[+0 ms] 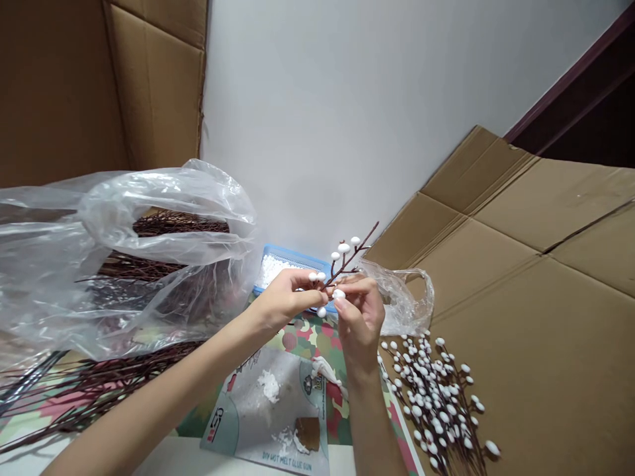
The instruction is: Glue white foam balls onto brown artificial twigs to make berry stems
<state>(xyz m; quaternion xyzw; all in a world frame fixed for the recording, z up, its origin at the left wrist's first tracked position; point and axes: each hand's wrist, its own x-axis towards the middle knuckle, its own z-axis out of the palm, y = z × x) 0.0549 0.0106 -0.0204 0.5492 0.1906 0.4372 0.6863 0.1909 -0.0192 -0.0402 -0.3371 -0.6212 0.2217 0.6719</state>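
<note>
A brown artificial twig (342, 266) with several white berries on its side shoots slants up to the right between my hands. My left hand (292, 291) is closed on its lower part, thumb and fingers pinching the stem. In my right hand (361, 311), thumb and forefinger pinch a white berry (338, 294) against the twig. Whether that berry is fixed to a shoot is hidden by the fingers. Just behind the hands stands a blue basket (285, 251) with white berries (278, 270) in it.
At left, a clear plastic bag (198, 178) holds brown twigs (178, 225); more bare twigs (124, 367) lie below. Finished-looking berry twigs (441, 403) lie at right by cardboard (520, 317). A glue-gun package (258, 410) with white residue lies on the camouflage-patterned cover (297, 337).
</note>
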